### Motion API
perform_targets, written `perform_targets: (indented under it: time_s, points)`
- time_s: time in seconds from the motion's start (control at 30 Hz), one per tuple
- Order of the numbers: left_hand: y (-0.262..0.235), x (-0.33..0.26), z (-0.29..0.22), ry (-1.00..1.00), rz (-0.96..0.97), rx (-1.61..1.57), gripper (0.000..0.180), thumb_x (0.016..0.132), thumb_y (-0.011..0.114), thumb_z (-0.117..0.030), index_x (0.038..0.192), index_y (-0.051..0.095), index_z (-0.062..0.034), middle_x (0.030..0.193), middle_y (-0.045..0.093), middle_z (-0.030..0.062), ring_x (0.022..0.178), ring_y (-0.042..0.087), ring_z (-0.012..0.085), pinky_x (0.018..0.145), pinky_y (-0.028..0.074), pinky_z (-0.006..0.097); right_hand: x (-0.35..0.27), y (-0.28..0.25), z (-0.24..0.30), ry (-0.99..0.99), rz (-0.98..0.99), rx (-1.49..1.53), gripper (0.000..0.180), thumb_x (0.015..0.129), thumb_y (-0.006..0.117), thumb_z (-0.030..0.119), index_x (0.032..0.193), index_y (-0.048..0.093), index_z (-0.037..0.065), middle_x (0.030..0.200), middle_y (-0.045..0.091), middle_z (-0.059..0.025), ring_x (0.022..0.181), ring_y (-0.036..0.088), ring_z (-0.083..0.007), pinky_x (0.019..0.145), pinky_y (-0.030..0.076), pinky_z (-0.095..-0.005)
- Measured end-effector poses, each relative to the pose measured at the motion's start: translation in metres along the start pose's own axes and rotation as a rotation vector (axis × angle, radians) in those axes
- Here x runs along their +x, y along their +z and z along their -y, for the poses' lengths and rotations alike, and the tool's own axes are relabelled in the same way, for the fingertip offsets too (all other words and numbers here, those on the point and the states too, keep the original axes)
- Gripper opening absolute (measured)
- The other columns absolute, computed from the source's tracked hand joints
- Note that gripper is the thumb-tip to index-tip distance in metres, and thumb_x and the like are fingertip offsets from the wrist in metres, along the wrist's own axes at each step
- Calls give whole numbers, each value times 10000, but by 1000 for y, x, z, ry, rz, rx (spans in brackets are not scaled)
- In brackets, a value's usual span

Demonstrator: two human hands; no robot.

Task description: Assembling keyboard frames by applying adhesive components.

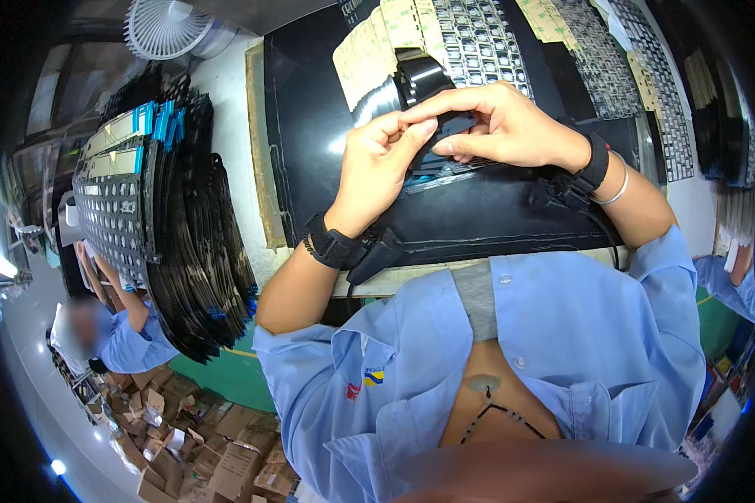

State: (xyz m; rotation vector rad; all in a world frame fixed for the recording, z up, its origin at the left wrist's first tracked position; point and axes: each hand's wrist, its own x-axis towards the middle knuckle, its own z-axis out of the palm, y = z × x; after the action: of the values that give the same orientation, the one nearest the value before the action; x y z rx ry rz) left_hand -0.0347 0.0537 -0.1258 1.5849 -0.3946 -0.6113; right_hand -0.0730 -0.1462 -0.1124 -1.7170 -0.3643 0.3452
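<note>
1. My left hand [373, 163] and right hand [512, 130] pinch a dark piece [455, 126] at twelve o'clock; uneven pulling could crease it.
2. Brushing the patterned sheets [482, 42] just beyond, also twelve, could shift them.
3. A left-elbow bump could topple the black stack [200, 210] at ten.

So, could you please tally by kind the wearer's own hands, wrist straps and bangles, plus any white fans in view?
Hands: 2 (left hand, right hand)
Black wrist straps: 2 (left strap, right strap)
Light-coloured bangle: 1
White fan: 1
Total: 6
</note>
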Motion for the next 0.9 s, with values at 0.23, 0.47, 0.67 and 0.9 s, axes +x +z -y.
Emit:
perform_targets:
  time_s: [0.23,0.47,0.67,0.9]
  points:
    - [0,2,4,51,1,36,217,927,598,-156,1021,665,28,833,662,-8,734,527,18,633,433,189,0,3,0,31,-52,48,339,885,557,38,1212,610,107,889,674,-51,673,623,-66,631,538,-224]
    - [4,2,5,75,-44,46,228,922,604,-165,1037,674,19,784,647,-24,694,500,16,592,417,195,1,3,-1,-53,-35,-21,349,910,543,12,1251,573,78,1120,619,-44,716,588,-34,656,527,-191]
    - [3,4,8,69,-69,80,243,916,612,-188,1015,683,22,719,612,-39,645,460,12,538,377,196,-1,4,2,24,-35,65,362,887,560,13,1239,584,95,1021,646,-44,687,607,-51,651,532,-210]
    - [0,3,5,8,-59,121,242,917,610,-191,1015,688,17,732,621,-31,656,471,14,547,384,192,2,7,8,-122,-109,-141,363,844,622,52,1203,609,100,989,688,-60,830,658,-139,672,543,-239]
